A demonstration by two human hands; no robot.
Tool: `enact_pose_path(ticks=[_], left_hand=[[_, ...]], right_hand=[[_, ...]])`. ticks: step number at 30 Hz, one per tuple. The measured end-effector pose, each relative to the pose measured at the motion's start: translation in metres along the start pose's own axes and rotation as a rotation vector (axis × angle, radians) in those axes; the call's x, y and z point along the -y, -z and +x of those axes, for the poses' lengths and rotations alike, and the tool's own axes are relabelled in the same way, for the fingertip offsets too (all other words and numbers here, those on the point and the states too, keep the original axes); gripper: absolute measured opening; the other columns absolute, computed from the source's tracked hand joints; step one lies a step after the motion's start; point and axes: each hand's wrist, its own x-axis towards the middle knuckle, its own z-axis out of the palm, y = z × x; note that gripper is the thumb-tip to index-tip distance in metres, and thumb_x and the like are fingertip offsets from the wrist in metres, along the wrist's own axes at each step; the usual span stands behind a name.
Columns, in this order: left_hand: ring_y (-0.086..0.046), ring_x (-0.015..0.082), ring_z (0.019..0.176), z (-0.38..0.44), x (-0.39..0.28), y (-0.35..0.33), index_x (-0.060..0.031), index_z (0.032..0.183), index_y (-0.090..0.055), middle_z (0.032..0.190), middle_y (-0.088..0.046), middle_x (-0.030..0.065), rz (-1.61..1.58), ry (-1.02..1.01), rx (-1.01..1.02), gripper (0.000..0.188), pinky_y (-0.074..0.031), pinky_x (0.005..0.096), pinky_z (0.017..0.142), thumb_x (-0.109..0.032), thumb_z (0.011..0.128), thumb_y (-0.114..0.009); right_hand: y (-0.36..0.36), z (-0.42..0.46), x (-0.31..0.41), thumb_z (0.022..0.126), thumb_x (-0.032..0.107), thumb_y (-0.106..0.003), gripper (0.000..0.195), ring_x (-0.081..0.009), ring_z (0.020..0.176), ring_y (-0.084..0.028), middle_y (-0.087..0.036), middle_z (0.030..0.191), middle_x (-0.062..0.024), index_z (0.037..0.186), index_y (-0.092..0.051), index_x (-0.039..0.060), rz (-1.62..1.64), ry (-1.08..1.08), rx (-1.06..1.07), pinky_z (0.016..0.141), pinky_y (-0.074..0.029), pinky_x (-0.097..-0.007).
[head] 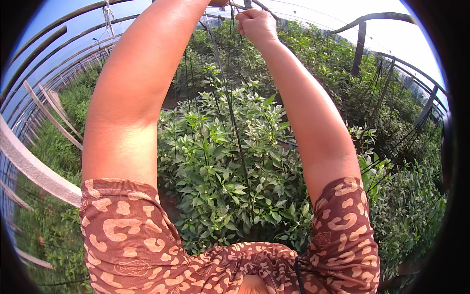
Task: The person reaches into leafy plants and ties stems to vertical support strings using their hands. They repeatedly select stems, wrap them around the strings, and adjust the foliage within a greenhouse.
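Observation:
Both my arms reach up and forward over the plants. My right hand [258,26] is raised near the top edge, its fingers curled and pinched on thin dark twine [232,44]. Only a sliver of my left hand [219,2] shows beside it; the rest is cut off by the frame, so its grip is hidden. Several dark strings hang down from around the hands. A longer dark strap-like line [235,128] slants down into the foliage below. Leafy green pepper-like plants [220,165] with small white flowers stand between my arms.
Wooden poles [359,49] and curved roof bars [55,40] frame the greenhouse. Pale slanted posts [36,165] stand at the left. More plant rows [400,205] grow at the right, with dark strings [389,81] hanging above them.

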Motion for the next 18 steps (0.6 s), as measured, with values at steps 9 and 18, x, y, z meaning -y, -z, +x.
enact_pose_path(ticks=[9,18], left_hand=[[-0.036,0.0088,0.044,0.005,0.011,-0.002,-0.0088,0.092,-0.052,0.063,-0.045,0.0,-0.048,0.002,0.032,0.01,-0.027,0.0223,0.037,-0.017,0.094,-0.045],[-0.036,0.0096,0.043,-0.012,0.019,0.003,-0.01,0.089,-0.05,0.063,-0.046,0.0009,-0.313,0.096,0.032,0.011,-0.028,0.0231,0.037,-0.018,0.093,-0.044]], right_hand=[[0.025,-0.009,0.005,0.093,0.03,-0.056,0.035,-0.0056,0.063,-0.058,-0.061,0.084,-0.0006,0.121,-0.06,0.0098,0.203,-0.18,0.082,0.048,-0.043,-0.0206],[-0.02,-0.014,0.024,0.093,0.017,-0.051,0.017,-0.0128,0.062,-0.054,-0.056,0.069,-0.0025,0.095,-0.064,0.0056,0.337,-0.156,0.173,0.049,-0.041,-0.0295]])
